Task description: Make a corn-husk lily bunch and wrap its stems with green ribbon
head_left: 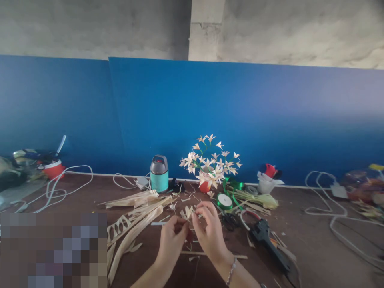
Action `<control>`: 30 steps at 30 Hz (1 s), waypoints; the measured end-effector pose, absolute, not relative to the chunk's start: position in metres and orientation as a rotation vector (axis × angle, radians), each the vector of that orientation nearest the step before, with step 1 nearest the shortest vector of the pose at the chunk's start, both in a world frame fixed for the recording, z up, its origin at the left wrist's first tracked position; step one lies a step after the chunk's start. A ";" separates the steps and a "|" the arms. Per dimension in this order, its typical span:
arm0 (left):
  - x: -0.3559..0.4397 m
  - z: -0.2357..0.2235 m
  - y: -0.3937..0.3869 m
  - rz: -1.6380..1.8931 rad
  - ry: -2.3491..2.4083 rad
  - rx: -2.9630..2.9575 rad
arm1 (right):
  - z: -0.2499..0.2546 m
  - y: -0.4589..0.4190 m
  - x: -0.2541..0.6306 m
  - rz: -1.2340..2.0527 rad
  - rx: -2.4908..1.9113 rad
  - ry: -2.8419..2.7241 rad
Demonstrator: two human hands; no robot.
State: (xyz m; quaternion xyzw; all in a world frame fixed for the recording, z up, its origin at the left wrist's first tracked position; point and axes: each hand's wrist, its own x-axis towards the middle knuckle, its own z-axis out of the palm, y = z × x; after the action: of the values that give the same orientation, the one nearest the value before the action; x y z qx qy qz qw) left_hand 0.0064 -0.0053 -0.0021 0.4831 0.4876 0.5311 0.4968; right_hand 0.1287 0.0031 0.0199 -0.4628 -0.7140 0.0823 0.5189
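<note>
My left hand and my right hand meet over the brown table, fingers pinched together on a small pale flower made of dried leaf strips. A thin white stick pokes out to the left from my left fingers. My right wrist wears a bracelet. Behind the hands stands a bouquet of the same pale flowers in a red pot. Long dried leaf strips lie to the left of my hands.
A black glue gun lies right of my hands. A green ribbon roll, scissors, a teal jar, a white cup and white cables are on the table. A blue panel stands behind.
</note>
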 end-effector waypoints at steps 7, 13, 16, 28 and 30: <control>0.006 -0.001 -0.005 1.296 1.127 1.164 | 0.020 0.003 0.128 0.188 -1.096 -1.700; 0.006 -0.002 -0.006 1.306 1.109 1.178 | 0.020 0.003 0.127 0.202 -1.114 -1.686; 0.006 -0.001 -0.006 1.308 1.105 1.204 | 0.020 0.003 0.127 0.196 -1.113 -1.681; 0.005 -0.005 -0.007 1.306 1.120 1.345 | 0.022 0.001 0.127 0.218 -1.115 -1.681; 0.004 -0.005 -0.007 1.320 1.143 1.382 | 0.022 0.001 0.127 0.200 -1.110 -1.683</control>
State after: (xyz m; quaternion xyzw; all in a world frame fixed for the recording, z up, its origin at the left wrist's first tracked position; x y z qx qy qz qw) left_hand 0.0045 -0.0072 -0.0053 0.5569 0.4605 0.5319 0.4414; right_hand 0.1271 0.0006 0.0218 -0.4649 -0.7046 0.0836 0.5295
